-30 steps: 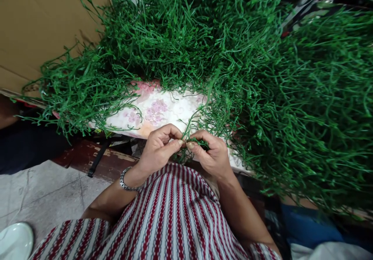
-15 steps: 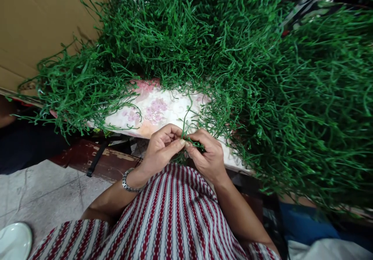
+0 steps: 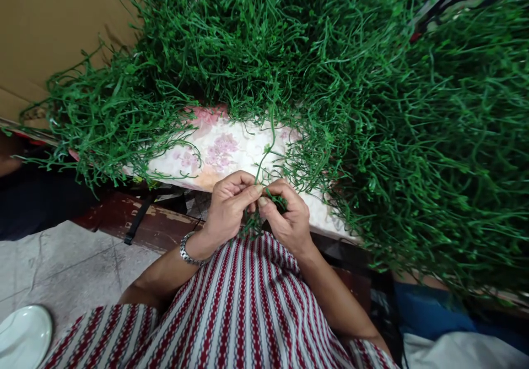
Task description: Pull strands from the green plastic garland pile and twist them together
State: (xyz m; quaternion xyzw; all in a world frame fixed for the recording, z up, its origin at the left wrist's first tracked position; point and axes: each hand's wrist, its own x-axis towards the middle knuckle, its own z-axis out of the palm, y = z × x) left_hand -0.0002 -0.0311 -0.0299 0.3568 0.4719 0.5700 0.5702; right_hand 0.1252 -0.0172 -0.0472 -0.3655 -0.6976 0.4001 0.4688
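My left hand (image 3: pixel 232 201), with a metal watch at the wrist, pinches a thin green stem (image 3: pixel 268 143) that rises between my hands over the floral cloth (image 3: pixel 223 148). Close against it, my right hand (image 3: pixel 288 209) is closed on small green sprigs (image 3: pixel 281 199), some curling out above its fingers. More green pieces (image 3: pixel 253 223) hang below the fingertips, in front of the striped garment. Where exactly the stem and sprigs meet is hidden by my fingers. Heaped green plastic-looking stems (image 3: pixel 256 44) surround the cloth at the back, left and right.
A cardboard sheet (image 3: pixel 61 22) stands at the back left. Below the cloth's front edge runs a worn brown wooden bench (image 3: pixel 155 223) with a black strap. A white round lid or plate (image 3: pixel 27 336) is at the lower left. Part of another person (image 3: pixel 8 157) shows at the left edge.
Both hands have shifted slightly up and left in view, and more of the upright stem shows. Green pieces below the fingertips are more visible. The view has moved a little.
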